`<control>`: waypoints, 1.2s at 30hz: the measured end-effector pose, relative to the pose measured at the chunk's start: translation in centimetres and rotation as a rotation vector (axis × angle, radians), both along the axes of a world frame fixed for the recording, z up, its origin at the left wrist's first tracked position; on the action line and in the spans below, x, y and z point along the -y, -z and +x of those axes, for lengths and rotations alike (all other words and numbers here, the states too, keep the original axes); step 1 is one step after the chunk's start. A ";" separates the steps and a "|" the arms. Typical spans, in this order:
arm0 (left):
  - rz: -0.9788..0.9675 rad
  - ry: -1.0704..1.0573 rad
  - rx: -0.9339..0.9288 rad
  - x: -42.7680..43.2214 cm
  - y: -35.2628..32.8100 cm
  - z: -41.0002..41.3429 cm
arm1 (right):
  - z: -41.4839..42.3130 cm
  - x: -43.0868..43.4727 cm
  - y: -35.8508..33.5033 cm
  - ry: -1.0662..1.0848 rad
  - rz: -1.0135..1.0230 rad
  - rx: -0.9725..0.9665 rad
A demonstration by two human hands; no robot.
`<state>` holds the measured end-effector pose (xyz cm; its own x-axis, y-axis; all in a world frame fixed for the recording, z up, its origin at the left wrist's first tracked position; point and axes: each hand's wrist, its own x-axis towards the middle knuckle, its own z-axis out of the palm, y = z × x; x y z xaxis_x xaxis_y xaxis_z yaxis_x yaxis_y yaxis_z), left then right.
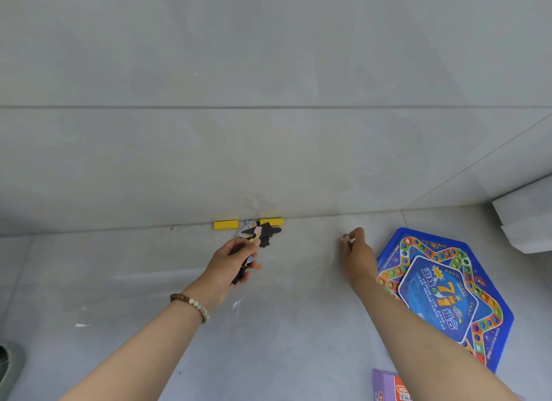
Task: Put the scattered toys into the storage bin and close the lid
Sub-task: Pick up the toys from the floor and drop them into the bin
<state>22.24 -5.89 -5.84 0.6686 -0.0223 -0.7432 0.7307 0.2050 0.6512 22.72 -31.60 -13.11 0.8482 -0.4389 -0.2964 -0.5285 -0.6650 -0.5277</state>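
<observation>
Two yellow blocks [226, 225], one game board [442, 296]

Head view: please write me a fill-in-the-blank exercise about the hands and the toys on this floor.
1. The two blocks at the foot of the wall are ____.
2. The left hand grips flat dark pieces; its wrist wears a bead ____.
3. The right hand pinches a small pale piece beside a game board whose rim is ____.
Missing words: yellow; bracelet; blue.
</observation>
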 end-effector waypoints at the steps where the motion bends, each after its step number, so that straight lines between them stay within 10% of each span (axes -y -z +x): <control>1: 0.008 -0.001 0.000 -0.3 -0.1 -0.2 | -0.1 -0.3 -0.1 0.020 0.032 0.003; 7: 0.078 0.009 0.010 -2.7 -2.6 -0.5 | 0.3 -6.0 -6.4 0.251 0.861 0.078; 12: 0.189 0.111 0.144 -7.8 -10.1 -0.3 | 1.0 -12.6 -19.5 0.028 1.362 -0.035; 24: 0.448 -0.160 0.391 -32.1 -28.4 -13.2 | -6.4 -42.2 -35.5 -0.463 1.213 -0.416; 36: 0.261 -0.675 0.130 -48.7 -17.1 -31.1 | -15.9 -61.9 -27.5 -0.572 0.837 -0.628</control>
